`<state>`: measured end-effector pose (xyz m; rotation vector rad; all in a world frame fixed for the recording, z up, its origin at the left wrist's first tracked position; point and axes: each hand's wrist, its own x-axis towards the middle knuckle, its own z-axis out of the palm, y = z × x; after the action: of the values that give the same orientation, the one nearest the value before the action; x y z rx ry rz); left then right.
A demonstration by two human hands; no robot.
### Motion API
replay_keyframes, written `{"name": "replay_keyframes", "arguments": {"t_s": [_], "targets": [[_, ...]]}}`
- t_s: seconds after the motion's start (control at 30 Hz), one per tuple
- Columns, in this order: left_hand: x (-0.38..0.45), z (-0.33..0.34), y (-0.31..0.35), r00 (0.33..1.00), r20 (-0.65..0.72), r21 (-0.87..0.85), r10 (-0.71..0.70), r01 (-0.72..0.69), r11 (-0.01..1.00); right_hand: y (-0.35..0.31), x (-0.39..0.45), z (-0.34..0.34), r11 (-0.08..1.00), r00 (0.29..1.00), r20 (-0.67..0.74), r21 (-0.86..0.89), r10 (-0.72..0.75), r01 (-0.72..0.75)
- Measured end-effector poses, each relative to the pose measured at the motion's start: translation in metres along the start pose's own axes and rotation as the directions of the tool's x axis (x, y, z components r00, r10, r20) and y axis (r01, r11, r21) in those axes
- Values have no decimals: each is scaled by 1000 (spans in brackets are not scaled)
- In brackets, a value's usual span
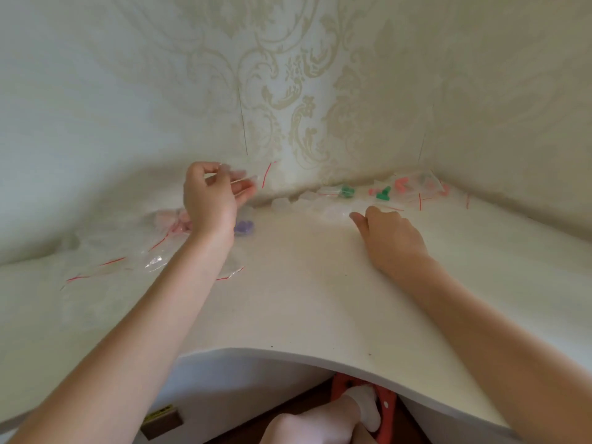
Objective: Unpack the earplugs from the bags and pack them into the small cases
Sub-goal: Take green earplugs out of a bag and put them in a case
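Observation:
My left hand point(209, 195) is raised above the white table point(304, 299) and pinches a clear zip bag point(253, 177) with a red strip; the bag is blurred. My right hand point(389, 237) lies on the table with its fingers curled, its fingertips at a translucent small case point(336, 211); whether it grips the case I cannot tell. Several small clear cases point(290, 201) stand in a row along the wall. Bags with green earplugs point(347, 190) and pink earplugs point(402, 184) lie at the back right. A purple earplug pair in a case point(244, 226) sits beside my left wrist.
Several emptied clear bags with red strips point(105, 267) lie on the left of the table, with a pink-filled bag point(174, 221) behind them. Patterned walls close the corner at the back. The table's curved front edge is near me, with a knee, a sock and a red stool below it.

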<state>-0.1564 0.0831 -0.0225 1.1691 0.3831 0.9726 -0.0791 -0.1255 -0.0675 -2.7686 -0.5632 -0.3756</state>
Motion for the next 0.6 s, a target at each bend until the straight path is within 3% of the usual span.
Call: {"name": "replay_keyframes", "arguments": {"t_s": [0.1, 0.17, 0.2, 0.27, 0.33, 0.37, 0.5, 0.6], "targets": [[9, -41, 31, 986, -61, 148, 155, -145, 978, 2, -3, 0, 993, 1000, -30, 121, 0, 4], [13, -74, 48, 950, -53, 336, 307, -273, 901, 1, -5, 1, 983, 999, -48, 181, -12, 20], [15, -90, 56, 916, -26, 485, 400, -339, 807, 0, -5, 1, 978, 999, -48, 205, -16, 25], [23, -119, 65, 846, 100, 755, 524, -408, 514, -3, -6, 2, 962, 999, -46, 272, -8, 20], [32, -136, 62, 847, 180, 885, 499, -362, 294, -6, -7, 2, 935, 998, -60, 355, 2, 19], [35, -141, 57, 874, 191, 916, 447, -322, 238, -7, -8, 3, 918, 997, -74, 395, 3, 27], [40, -155, 38, 941, 181, 946, 285, -246, 213, -6, -11, 0, 854, 992, -129, 516, 0, 67], [39, -150, 37, 935, 186, 945, 303, -255, 204, -5, -9, -2, 825, 986, -164, 562, 43, 58]]}}
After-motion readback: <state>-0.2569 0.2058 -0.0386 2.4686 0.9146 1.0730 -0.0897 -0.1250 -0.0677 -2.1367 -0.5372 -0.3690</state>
